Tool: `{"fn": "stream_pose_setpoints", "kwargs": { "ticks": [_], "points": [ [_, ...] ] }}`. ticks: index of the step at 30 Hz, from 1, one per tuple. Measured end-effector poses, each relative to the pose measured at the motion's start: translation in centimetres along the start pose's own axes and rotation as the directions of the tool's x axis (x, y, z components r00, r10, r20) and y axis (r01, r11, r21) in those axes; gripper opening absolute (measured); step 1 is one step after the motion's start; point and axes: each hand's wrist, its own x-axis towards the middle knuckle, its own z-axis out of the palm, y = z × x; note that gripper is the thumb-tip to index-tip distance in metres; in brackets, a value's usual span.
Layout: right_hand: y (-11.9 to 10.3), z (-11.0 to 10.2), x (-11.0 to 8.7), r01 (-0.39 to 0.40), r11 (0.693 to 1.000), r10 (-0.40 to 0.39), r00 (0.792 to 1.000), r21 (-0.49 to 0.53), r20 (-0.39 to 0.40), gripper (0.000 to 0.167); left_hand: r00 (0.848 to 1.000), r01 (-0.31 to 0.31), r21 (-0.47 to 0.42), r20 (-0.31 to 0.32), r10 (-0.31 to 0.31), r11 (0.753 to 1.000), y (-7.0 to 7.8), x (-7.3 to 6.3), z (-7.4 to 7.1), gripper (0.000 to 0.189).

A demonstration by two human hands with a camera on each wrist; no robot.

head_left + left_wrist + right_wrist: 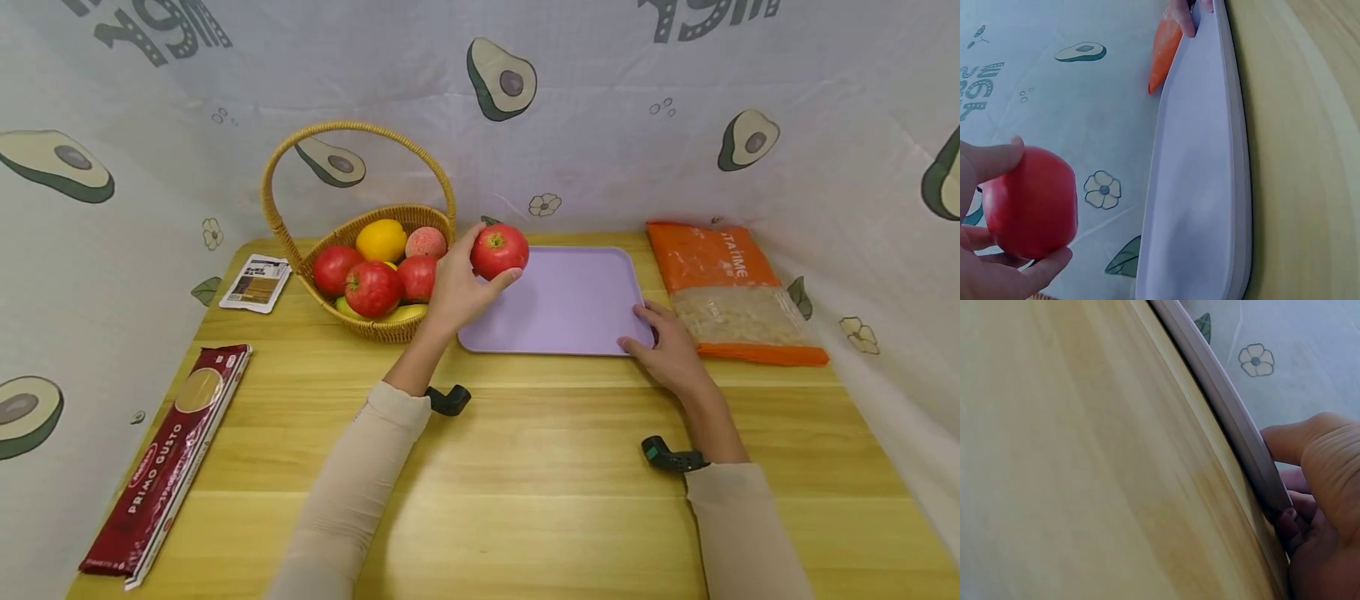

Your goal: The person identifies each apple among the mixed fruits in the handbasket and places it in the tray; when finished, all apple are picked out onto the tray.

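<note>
My left hand (459, 287) grips a red apple (500, 251) between thumb and fingers, raised over the left end of a light purple tray (558, 304). In the left wrist view the apple (1034, 203) is clear of the tray (1194, 162), with fingers on opposite sides of it. At the tray's near right corner, my right hand (670, 348) pinches the rim. The right wrist view shows the thumb over the tray's edge (1225, 403) and fingertips curled beneath it. Just left of the tray stands a wicker basket (390, 331) with a tall handle.
Several red apples (373, 289), a yellow lemon (382, 241) and a peach (426, 242) fill the basket. An orange-and-clear food bag (738, 292) lies right of the tray. A small white packet (256, 283) and a red spaghetti pack (168, 462) lie at the left on the wooden table (525, 500).
</note>
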Motion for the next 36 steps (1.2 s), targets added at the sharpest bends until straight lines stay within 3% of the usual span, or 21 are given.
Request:
{"fn": "stream_pose_setpoints", "kwargs": {
  "ticks": [6, 14, 23, 26, 30, 36],
  "points": [
    [0.0, -0.1, 0.0, -0.008, 1.000, 0.008, 1.000, -0.006, 0.001, 0.074, 0.998, 0.060, 0.005, 0.032, -0.060, 0.998, 0.1, 1.2, 2.0, 0.087],
    [0.1, -0.1, 0.0, -0.014, 1.000, 0.014, 1.000, -0.007, 0.003, 0.074, 0.977, 0.210, -0.040, -0.037, -0.211, 0.977, -1.0, 2.7, 4.6, 0.085],
    [-0.1, 0.0, -0.1, 0.000, 1.000, 0.000, 1.000, -0.009, -0.012, 0.072, 0.960, 0.271, -0.015, -0.066, -0.271, 0.962, -2.7, 4.2, 6.5, 0.085],
    [-0.1, 0.1, -0.1, 0.012, 1.000, -0.012, 1.000, -0.007, -0.021, 0.072, 0.962, 0.267, 0.000, -0.066, -0.266, 0.964, -3.0, 4.3, 6.7, 0.086],
    [0.0, 0.1, -0.1, 0.011, 1.000, -0.011, 1.000, 0.004, -0.025, 0.072, 0.976, 0.214, 0.037, -0.056, -0.212, 0.976, -3.3, 4.3, 6.9, 0.086],
    [0.1, 0.1, -0.1, 0.008, 1.000, -0.007, 1.000, 0.006, -0.025, 0.072, 0.988, 0.152, 0.032, -0.001, -0.152, 0.988, -3.9, 4.1, 7.2, 0.094]
  ]
}}
